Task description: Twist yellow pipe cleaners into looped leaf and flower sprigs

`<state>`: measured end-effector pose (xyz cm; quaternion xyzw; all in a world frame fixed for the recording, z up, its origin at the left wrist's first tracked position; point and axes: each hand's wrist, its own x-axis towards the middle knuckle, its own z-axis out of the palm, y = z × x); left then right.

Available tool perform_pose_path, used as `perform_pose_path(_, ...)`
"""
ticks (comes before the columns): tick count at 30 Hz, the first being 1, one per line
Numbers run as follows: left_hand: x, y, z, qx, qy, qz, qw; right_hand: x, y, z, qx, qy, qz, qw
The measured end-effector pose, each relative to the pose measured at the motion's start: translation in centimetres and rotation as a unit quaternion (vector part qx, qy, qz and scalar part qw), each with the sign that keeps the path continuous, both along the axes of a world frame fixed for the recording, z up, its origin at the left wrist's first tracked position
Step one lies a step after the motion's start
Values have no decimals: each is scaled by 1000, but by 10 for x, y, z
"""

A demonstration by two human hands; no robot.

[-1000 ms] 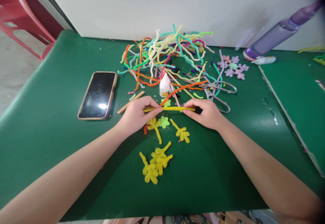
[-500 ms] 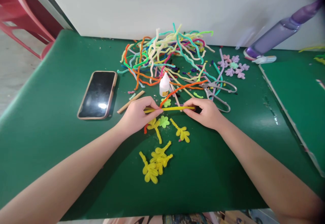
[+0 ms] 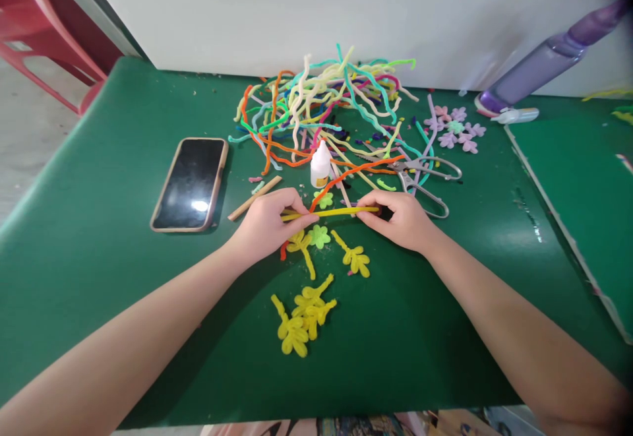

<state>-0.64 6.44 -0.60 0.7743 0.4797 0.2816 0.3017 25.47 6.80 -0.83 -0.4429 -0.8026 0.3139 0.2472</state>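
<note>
Our left grip (image 3: 271, 220) and right grip (image 3: 399, 217) pinch a yellow pipe cleaner (image 3: 339, 212), its length running crosswise between them.

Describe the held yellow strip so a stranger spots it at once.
On the green table, find the white bottle. Just nearer the wearer, the left hand and right hand hold the strip between them. Unlike the looped yellow shapes nearby, it is nearly straight.

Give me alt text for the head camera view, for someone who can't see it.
A person's left hand and right hand hold a yellow pipe cleaner between them over a green table. Nearer lie yellow petalled pieces; beyond are a white bottle, scissors and a tangle of colorful pipe cleaners, with a phone at left.
</note>
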Motion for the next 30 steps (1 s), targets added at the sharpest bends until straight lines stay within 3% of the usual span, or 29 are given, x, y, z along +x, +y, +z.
perform_pose_path(19,0,0,-2,9,3,8,1000,1,0,-1,16,7,5,1000)
perform_pose_path(30,0,0,2,17,-11,20,1000,1,0,0,-10,7,-1,1000)
